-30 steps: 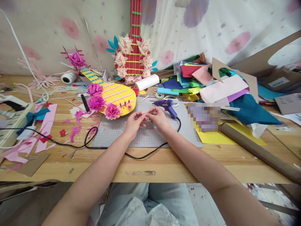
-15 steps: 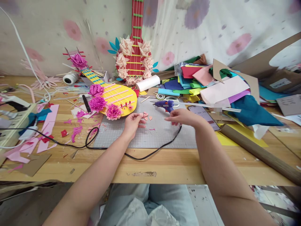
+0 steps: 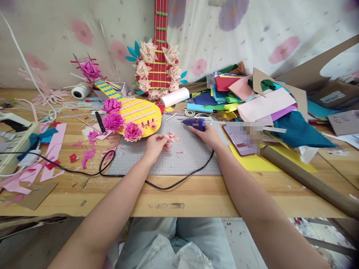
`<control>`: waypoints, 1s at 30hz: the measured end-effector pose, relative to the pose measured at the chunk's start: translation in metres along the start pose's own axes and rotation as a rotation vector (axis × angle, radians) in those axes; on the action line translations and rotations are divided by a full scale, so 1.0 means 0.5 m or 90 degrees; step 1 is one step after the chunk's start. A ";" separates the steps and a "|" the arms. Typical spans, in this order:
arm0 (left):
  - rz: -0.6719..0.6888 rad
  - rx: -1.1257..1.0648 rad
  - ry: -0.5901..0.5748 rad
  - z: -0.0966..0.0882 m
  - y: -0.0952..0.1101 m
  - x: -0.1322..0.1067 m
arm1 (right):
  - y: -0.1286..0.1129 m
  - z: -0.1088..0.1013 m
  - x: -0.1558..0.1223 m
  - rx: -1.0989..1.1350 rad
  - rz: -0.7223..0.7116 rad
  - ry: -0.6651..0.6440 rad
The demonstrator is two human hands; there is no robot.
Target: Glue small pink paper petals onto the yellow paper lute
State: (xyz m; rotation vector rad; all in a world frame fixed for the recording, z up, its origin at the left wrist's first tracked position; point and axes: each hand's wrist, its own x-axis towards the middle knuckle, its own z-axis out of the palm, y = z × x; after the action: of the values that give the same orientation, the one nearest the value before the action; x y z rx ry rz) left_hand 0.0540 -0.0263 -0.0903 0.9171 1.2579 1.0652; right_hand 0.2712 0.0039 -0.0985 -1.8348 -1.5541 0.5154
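My right hand (image 3: 208, 135) is wrapped round the handle of a blue hot glue gun (image 3: 195, 122), whose nozzle points left over the grey cutting mat (image 3: 193, 160). My left hand (image 3: 156, 147) is closed in a pinch above the mat; whatever is between its fingertips is too small and hidden to make out. Just right of those fingertips lie several small pink paper petals (image 3: 172, 139). Behind my left hand rests a yellow paper guitar (image 3: 141, 116) with magenta paper flowers (image 3: 133, 131) along its edge and pale pink strips for strings.
A red paper guitar (image 3: 159, 71) leans on the curtain. Coloured paper sheets (image 3: 224, 97) pile up at the back right, near a phone (image 3: 238, 140) and a long brown tube (image 3: 303, 175). A black cord (image 3: 179, 185) loops across the front. Paper scraps (image 3: 89, 157) and a power strip (image 3: 17, 145) lie left.
My right hand has moved left and closed on the glue gun, which has shifted slightly. My left hand keeps its pinch near the petals. The view has shifted a little.
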 end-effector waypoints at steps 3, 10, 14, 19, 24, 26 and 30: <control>0.002 0.016 -0.008 0.001 0.000 0.000 | -0.014 -0.014 -0.020 0.154 0.003 -0.050; -0.003 0.034 -0.022 -0.001 -0.001 0.003 | -0.031 -0.039 -0.067 0.232 -0.014 -0.276; -0.013 0.042 -0.017 -0.005 0.001 0.004 | -0.028 -0.030 -0.067 0.219 -0.011 -0.278; -0.014 0.047 -0.023 -0.006 -0.001 0.006 | -0.037 -0.023 -0.069 0.212 -0.005 -0.285; -0.020 0.047 -0.020 -0.004 -0.002 0.006 | -0.041 -0.023 -0.072 0.211 -0.004 -0.285; -0.020 0.047 -0.021 -0.005 -0.001 0.006 | -0.038 -0.022 -0.071 0.206 -0.008 -0.286; -0.024 0.048 -0.022 -0.005 0.000 0.004 | -0.030 -0.016 -0.069 0.185 -0.020 -0.292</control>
State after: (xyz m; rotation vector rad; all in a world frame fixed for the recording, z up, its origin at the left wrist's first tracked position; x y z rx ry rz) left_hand 0.0517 -0.0243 -0.0910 0.9619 1.2885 0.9744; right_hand 0.2586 -0.0302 -0.0866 -1.5333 -1.6848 1.1451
